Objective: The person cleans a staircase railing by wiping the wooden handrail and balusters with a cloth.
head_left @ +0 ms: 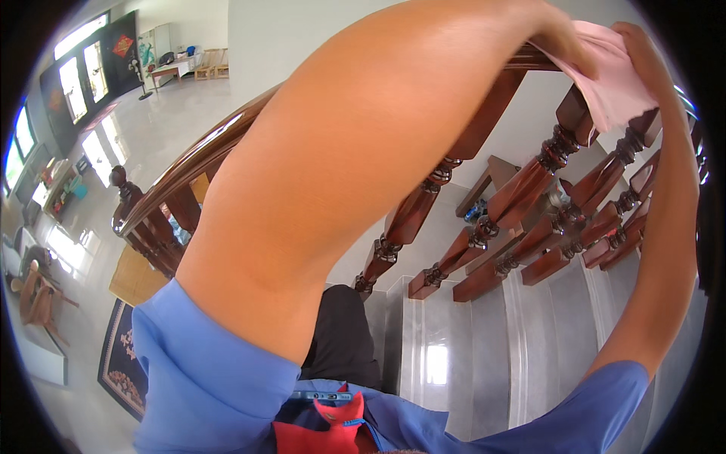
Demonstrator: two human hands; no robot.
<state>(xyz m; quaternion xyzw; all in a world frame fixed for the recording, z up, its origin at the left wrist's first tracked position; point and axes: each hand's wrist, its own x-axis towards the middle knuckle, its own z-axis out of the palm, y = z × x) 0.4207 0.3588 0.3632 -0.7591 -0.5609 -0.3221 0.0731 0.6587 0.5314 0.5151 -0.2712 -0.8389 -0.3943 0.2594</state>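
A pink cloth [609,94] drapes over the wooden handrail [219,140] at the upper right, its lower edge hanging in front of the balusters. My left arm arches across the middle of the view, and my left hand [572,54] is closed on the cloth's left side. From the right edge my other arm reaches up to the same cloth, where my right hand [637,47] grips its far right side. Both hands are partly hidden by the cloth and by the bend of the arms, so single fingers barely show.
Dark red turned balusters [556,151] stand in a row beneath the rail, along grey stone stairs [491,356]. A carved newel post [125,185] ends the rail at left. Below lie a patterned rug [121,359], a wooden chair [38,299] and a distant table [170,69].
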